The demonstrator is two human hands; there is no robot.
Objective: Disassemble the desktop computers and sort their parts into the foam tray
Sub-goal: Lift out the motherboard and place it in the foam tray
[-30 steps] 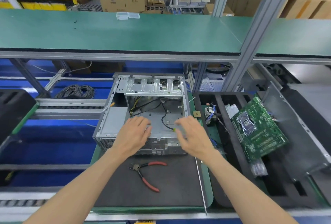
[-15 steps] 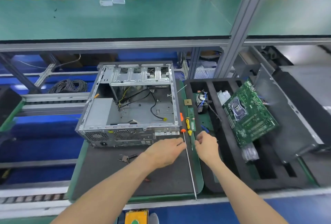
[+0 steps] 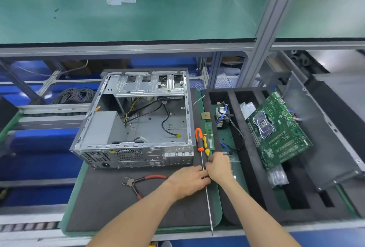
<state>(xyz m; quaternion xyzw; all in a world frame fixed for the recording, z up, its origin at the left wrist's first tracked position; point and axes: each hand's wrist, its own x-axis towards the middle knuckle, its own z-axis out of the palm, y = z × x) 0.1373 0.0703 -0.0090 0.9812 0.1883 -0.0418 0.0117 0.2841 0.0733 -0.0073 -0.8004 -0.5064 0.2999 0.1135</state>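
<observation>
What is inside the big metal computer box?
Inside the case you can see black and yellow cables, a grey box at the left and the bare metal floor. The drive cage covers whatever lies under it.

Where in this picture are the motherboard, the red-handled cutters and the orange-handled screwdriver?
motherboard (image 3: 278, 132): head view, middle of the green board.
red-handled cutters (image 3: 156, 177): head view, upper red handle.
orange-handled screwdriver (image 3: 199, 138): head view, orange handle.

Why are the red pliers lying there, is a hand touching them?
Apart. The head view shows bare dark mat between the red pliers and the left hand, nearest them; both hands meet at the screwdriver shafts.
</observation>
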